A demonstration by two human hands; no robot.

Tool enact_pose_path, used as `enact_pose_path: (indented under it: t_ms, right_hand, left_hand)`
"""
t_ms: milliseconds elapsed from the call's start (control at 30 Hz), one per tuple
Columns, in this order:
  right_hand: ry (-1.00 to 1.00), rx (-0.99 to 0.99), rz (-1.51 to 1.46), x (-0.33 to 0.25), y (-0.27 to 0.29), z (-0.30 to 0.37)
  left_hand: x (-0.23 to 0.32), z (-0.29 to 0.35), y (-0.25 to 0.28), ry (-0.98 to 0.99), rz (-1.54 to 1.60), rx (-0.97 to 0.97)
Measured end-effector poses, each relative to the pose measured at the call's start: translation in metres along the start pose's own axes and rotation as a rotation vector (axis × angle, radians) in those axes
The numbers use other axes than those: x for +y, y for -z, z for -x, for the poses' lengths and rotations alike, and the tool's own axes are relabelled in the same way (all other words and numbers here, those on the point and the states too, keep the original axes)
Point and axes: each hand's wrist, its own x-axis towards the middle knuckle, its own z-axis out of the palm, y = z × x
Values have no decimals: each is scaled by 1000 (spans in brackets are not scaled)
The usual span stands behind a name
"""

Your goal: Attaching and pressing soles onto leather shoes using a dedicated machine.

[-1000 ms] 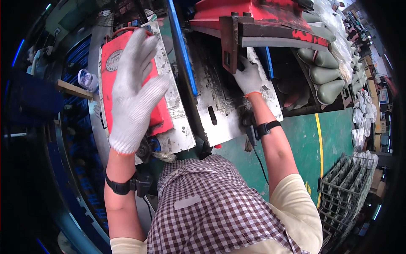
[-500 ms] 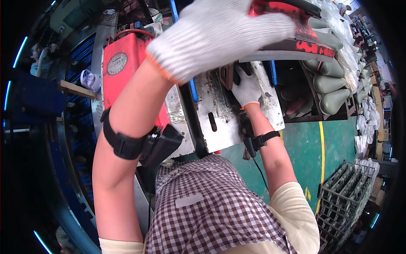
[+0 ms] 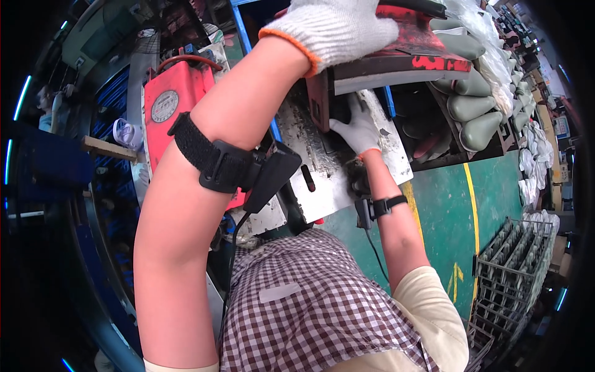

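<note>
Already the gloved left hand [image 3: 338, 28] grips the top of the red machine part [image 3: 409, 53] at twelve o'clock, while the gloved right hand [image 3: 358, 127] presses open-fingered beneath it on the worn metal plate [image 3: 322, 167], so the work looks midway.

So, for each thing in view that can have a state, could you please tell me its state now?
left hand: gloved, raised, gripping the top of the red machine part.
red machine part: held from above, paint worn.
right hand: gloved, fingers reaching under the red machine part, resting on the metal plate.
metal plate: dirty, with dark slots.
red box: standing, closed, a hose at its top.
grey shoe lasts: stacked on the right.
</note>
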Motion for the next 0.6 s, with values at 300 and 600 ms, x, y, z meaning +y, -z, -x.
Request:
enact_pose_path:
  t_ms: [300,600]
  right_hand:
    - [-449,514,-628,113,-1,144]
    - [-998,-385,-1595,88,-16,252]
  left_hand:
    - [24,67,-46,15,-90,10]
    - [35,188,-120,-61,-155,-93]
